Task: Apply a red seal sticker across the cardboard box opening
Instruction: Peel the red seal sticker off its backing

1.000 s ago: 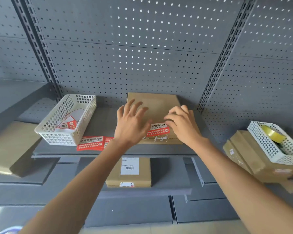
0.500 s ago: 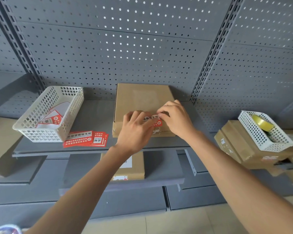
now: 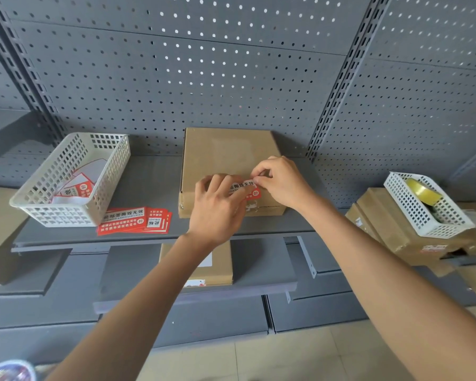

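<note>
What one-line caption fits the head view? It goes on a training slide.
Both hands, left hand and right hand, hold a red seal sticker over the cardboard box on a grey shelf.

A red seal sticker [image 3: 245, 189] lies at the near top edge of the closed cardboard box [image 3: 226, 160].

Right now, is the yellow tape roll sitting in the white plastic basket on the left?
No, the yellow tape roll lies in the white basket on the right, atop cardboard boxes.

Basket [image 3: 74, 177] left of box [image 3: 226, 152]
</note>
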A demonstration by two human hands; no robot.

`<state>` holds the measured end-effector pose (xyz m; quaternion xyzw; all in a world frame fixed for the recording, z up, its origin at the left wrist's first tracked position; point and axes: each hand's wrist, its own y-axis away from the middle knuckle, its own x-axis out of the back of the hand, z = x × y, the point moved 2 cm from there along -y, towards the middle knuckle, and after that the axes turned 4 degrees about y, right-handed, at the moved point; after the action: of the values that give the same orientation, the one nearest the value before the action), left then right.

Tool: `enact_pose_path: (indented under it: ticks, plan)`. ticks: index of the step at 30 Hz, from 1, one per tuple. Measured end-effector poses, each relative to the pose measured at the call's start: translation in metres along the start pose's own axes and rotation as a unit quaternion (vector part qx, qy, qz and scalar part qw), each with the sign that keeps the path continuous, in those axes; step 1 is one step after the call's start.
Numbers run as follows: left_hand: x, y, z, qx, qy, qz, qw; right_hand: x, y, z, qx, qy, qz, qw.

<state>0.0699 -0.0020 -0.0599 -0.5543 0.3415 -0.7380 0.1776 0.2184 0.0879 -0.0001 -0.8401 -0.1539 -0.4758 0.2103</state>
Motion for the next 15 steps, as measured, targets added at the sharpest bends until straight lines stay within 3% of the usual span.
enact_pose_path:
  ticks: [5, 15]
  plan:
    - [0.0, 0.001, 0.001, 0.005, 0.002, 0.001, 1.0, 0.01, -0.009, -0.006, -0.017, 0.005, -0.093, 0.996]
    - [0.001, 0.001, 0.0, 0.0, 0.006, -0.003, 1.0, 0.003, -0.016, -0.014, -0.034, 0.084, -0.129, 0.988]
